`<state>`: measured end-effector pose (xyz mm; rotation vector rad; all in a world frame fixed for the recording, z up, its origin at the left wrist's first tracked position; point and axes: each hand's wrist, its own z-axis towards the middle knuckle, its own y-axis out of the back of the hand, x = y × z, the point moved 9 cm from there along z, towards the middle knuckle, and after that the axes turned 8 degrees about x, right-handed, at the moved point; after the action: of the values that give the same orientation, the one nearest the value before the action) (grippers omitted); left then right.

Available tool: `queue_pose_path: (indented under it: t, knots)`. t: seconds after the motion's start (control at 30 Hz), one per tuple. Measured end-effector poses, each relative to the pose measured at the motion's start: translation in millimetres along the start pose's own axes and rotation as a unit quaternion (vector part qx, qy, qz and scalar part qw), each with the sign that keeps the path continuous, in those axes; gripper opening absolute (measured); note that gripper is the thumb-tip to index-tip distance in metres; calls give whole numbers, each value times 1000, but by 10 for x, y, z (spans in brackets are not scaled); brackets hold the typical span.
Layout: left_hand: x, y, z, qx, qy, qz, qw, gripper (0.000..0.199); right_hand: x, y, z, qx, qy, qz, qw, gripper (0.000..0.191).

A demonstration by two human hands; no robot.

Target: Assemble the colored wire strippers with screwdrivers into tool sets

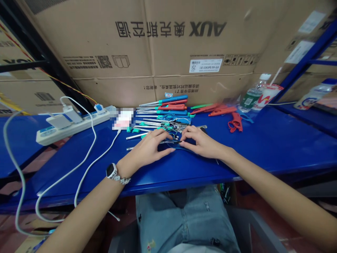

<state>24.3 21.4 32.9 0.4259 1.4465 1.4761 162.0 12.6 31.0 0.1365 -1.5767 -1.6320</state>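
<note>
A long-necked lighter with an open blue handle casing (pixel 184 149) lies on the blue table before me, thin wires and a small dark part showing in it. Around its middle my left hand (pixel 154 144) is closed, thumb on the near side and fingers on the far side. My right hand (pixel 201 141) pinches the small dark part at the handle, thumb against fingertips. The metal tube's tip (pixel 130 149) sticks out left of my left hand. Just beyond my fingers lie several lighters (pixel 163 113) with metal tubes and blue or red handles, plus loose white wires.
Orange-red handle shells (pixel 222 111) lie to the right, near a water bottle (pixel 254 95) and a paper cup (pixel 268 96) with a straw. A white power strip (pixel 76 124) with chargers and trailing cables (pixel 92 154) occupies the left. A large cardboard carton (pixel 168 49) stands behind the table.
</note>
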Motion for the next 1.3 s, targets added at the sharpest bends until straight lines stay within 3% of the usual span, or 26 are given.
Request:
queue_pose_path:
  t: [0.13,0.3,0.5,0.67,0.87,1.13,1.3]
  knots:
    - [-60,-89,25,15,-21,22,999,26,-15,35,-40,-33,15,18,999,5]
    - [-49,-122,32,17,-34,44,998,22,-68,70,-143,-40,-28,-8,999,12]
    - [-35,-101,67,7,-31,58,998,27,14,78,-151,36,-38,-147,988,9]
    - [51,-119,82,14,-24,-30,999,34,115,57,-101,77,2,-226,971,15]
    - [91,-114,59,20,-5,-46,999,34,43,114,-49,15,6,-206,978,15]
    - [53,-46,30,7,8,-25,1000,33,-9,130,65,11,-36,-206,978,11]
    - [-48,-17,13,1,-39,-24,999,21,10,183,-17,-29,-25,-190,981,20]
